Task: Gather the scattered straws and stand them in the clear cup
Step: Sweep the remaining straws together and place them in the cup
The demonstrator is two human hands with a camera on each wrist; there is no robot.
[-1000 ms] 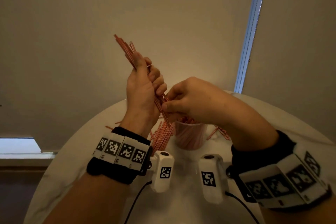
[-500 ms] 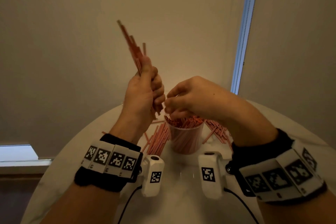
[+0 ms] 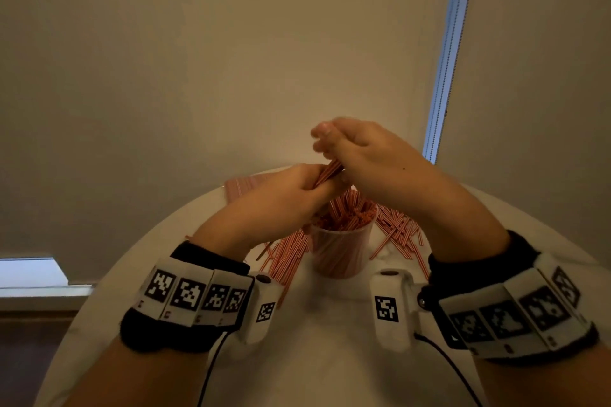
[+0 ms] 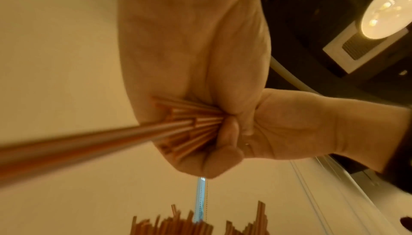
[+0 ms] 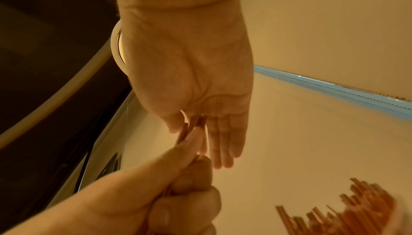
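The round white table (image 3: 317, 357) carries everything: the clear cup (image 3: 340, 251) stands near its middle, already packed with upright striped straws, with loose straws (image 3: 398, 231) fanned flat on the tabletop to its right, another heap (image 3: 287, 258) just left of it, and a third patch (image 3: 238, 187) at the far edge. Directly above the cup's mouth both hands meet around a held bundle (image 3: 329, 172). The left hand (image 3: 284, 200) is fisted round the bundle's lower part, fingers curled tight; the right hand (image 3: 363, 155) meets the upper end, its fingers extended and nearly straight along the straws and its thumb against them, more steadying than clamping. The bundle's long axis runs up and to the right, tilted rather than plumb, its lower end aimed down toward the cup, so the coming move likely turns on bringing that axis upright and lowering it; the left hand, lower and carrying the grip, is the nearer to the rim. The head view hides the bundle's lower end behind the left hand. The left wrist view shows it: cut straw ends (image 4: 191, 126) splay out of the fist, one straw (image 4: 78, 143) juts toward the lens, and the tips standing in the cup (image 4: 174, 224) lie below. The right wrist view alone shows the flat right palm (image 5: 200, 87).
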